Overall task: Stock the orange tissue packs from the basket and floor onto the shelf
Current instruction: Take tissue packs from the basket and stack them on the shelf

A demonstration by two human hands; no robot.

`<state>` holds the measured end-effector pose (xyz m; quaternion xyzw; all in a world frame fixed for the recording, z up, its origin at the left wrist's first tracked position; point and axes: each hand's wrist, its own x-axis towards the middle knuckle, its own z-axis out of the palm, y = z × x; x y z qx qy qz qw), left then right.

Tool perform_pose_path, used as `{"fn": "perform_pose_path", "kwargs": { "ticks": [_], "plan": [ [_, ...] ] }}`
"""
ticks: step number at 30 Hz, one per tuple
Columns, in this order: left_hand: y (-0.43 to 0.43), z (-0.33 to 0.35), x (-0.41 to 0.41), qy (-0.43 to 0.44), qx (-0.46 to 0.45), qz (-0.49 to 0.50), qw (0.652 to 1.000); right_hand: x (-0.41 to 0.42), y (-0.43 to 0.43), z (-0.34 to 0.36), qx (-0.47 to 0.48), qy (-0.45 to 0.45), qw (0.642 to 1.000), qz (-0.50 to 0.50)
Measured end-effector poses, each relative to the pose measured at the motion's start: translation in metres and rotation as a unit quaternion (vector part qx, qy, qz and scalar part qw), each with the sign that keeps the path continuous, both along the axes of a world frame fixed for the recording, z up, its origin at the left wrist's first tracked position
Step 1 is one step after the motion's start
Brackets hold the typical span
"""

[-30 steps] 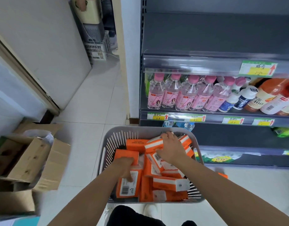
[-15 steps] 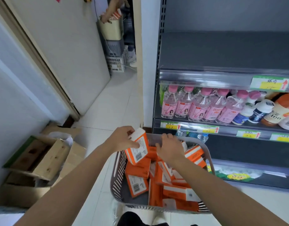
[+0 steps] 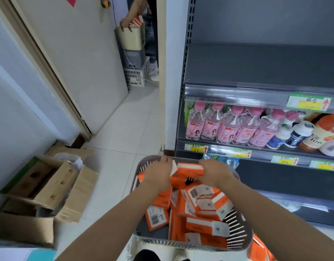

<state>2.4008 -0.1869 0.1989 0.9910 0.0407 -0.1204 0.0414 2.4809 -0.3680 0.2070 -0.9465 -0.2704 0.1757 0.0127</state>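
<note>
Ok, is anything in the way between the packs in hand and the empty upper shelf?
Nothing visible. The left hand and right hand grip orange packs over the basket; the way up to the bare shelf above the pink bottles is open. The packs only need lifting over its front rail.

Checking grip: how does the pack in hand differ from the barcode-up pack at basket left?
The held pack is raised over the basket's far rim, gripped between left hand and right hand; the barcode pack lies loose inside. The held pack shows an orange-and-white side; the barcode pack shows its label. Both orange.
</note>
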Motion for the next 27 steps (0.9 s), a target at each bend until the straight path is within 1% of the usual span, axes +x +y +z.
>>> {"fn": "perform_pose_path", "kwargs": {
  "ticks": [3, 5, 7, 11, 13, 18, 20, 23, 25, 27],
  "plan": [
    [-0.021, -0.029, 0.004, 0.026, 0.002, 0.016, 1.000, 0.005, -0.011, 0.014, 0.027, -0.018, 0.999, -0.032],
    [-0.027, -0.049, 0.005, 0.034, 0.009, 0.028, 0.999, 0.006, -0.019, 0.018, 0.017, -0.048, 0.998, -0.042],
    [-0.029, -0.065, 0.003, 0.030, -0.007, 0.039, 0.999, 0.005, -0.027, 0.021, 0.017, -0.061, 0.996, -0.062],
    [-0.024, -0.090, -0.006, 0.070, -0.118, 0.049, 0.989, 0.003, -0.039, 0.020, 0.022, -0.043, 0.994, -0.093],
    [-0.012, -0.097, -0.009, 0.086, -0.117, 0.055, 0.988, 0.003, -0.040, 0.017, 0.035, -0.031, 0.993, -0.111],
    [0.024, -0.102, -0.004, 0.145, -0.093, 0.062, 0.983, 0.006, -0.033, 0.011, 0.109, 0.007, 0.981, -0.157],
    [0.029, -0.104, -0.004, 0.180, -0.114, 0.119, 0.970, 0.007, -0.029, 0.008, 0.137, 0.041, 0.975, -0.171],
    [0.031, -0.110, -0.008, 0.235, -0.199, 0.207, 0.929, 0.008, -0.027, 0.005, 0.172, 0.113, 0.960, -0.192],
    [0.033, -0.112, -0.011, 0.231, -0.247, 0.244, 0.909, 0.009, -0.028, 0.003, 0.185, 0.140, 0.949, -0.212],
    [0.035, -0.110, -0.013, 0.207, -0.289, 0.271, 0.894, 0.011, -0.031, 0.002, 0.204, 0.156, 0.936, -0.242]
  ]
}}
